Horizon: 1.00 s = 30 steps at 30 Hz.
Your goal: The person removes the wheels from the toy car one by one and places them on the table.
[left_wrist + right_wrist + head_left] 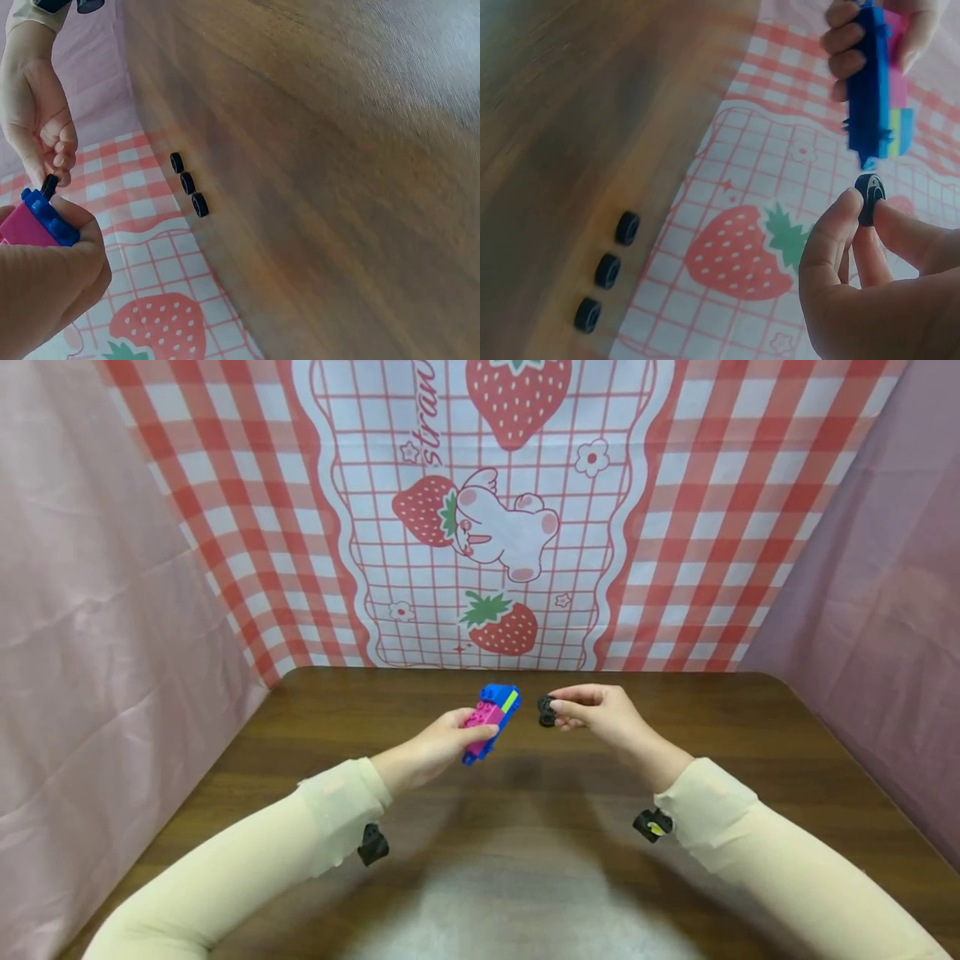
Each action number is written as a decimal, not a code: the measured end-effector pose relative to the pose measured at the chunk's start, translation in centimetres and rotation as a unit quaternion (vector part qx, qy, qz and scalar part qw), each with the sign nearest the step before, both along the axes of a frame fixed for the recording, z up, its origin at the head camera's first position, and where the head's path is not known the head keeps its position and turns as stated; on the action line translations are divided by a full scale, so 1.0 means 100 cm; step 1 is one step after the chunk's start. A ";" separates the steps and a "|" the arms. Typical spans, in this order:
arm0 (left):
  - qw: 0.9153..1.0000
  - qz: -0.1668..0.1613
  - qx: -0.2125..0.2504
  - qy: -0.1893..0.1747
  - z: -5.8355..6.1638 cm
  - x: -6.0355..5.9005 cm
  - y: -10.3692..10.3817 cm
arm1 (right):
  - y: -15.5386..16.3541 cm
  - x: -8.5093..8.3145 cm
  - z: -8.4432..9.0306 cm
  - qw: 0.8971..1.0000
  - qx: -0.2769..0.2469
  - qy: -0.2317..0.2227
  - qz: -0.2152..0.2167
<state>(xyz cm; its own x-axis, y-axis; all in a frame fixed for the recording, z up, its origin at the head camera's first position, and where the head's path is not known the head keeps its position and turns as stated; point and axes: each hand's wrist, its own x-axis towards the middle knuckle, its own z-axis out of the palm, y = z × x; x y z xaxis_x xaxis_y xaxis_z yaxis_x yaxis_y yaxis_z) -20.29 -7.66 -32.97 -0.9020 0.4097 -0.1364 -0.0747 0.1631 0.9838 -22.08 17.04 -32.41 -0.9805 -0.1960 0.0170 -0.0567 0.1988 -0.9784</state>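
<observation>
My left hand (431,750) gripped the brick car (491,718) — its far end pointed at the black wheel (547,711) pinched in my right hand (603,714), just beside.

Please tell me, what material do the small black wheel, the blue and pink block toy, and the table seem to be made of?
Small black wheel pinched by the right hand: probably rubber or soft plastic, matte, no shine.
Block toy held by the left hand: likely hard moulded plastic, bright solid colours, studs on top.
Table: wood or wood-look laminate, dark brown grain with a smooth sheen; which one is unclear.
</observation>
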 end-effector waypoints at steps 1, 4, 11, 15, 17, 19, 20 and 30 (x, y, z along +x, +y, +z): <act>1.000 -0.003 -0.004 0.002 0.000 0.000 -0.001 | 0.002 -0.001 -0.001 1.000 0.002 -0.002 0.001; 1.000 -0.012 -0.026 0.010 0.003 -0.001 -0.002 | 0.012 -0.006 -0.003 1.000 0.013 -0.006 0.000; 0.999 -0.016 -0.048 0.007 0.007 0.003 -0.006 | 0.036 -0.018 -0.008 0.999 0.007 -0.052 -0.014; 0.999 -0.018 -0.028 -0.004 0.004 0.006 -0.008 | 0.045 -0.022 -0.010 0.997 -0.022 -0.076 -0.020; 0.999 -0.018 -0.026 -0.009 0.003 0.008 -0.010 | 0.048 -0.024 -0.011 0.996 -0.036 -0.079 -0.025; 0.999 -0.017 -0.030 -0.009 0.002 0.009 -0.011 | 0.050 -0.027 -0.013 0.995 -0.052 -0.080 -0.026; 0.999 -0.016 -0.033 -0.008 0.002 0.009 -0.012 | 0.051 -0.029 -0.013 0.995 -0.056 -0.080 -0.027; 0.997 -0.012 -0.077 -0.001 0.001 0.012 -0.015 | 0.068 -0.042 -0.029 0.994 -0.016 -0.096 -0.049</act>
<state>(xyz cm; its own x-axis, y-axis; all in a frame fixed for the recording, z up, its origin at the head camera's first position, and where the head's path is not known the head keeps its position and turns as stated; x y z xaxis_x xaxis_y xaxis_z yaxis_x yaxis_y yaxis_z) -19.04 -9.18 -32.88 -0.8921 0.4048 -0.2009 -0.0703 0.3149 0.9465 -26.30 23.86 -35.32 -0.9805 -0.1018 -0.1680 0.1500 0.1636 -0.9751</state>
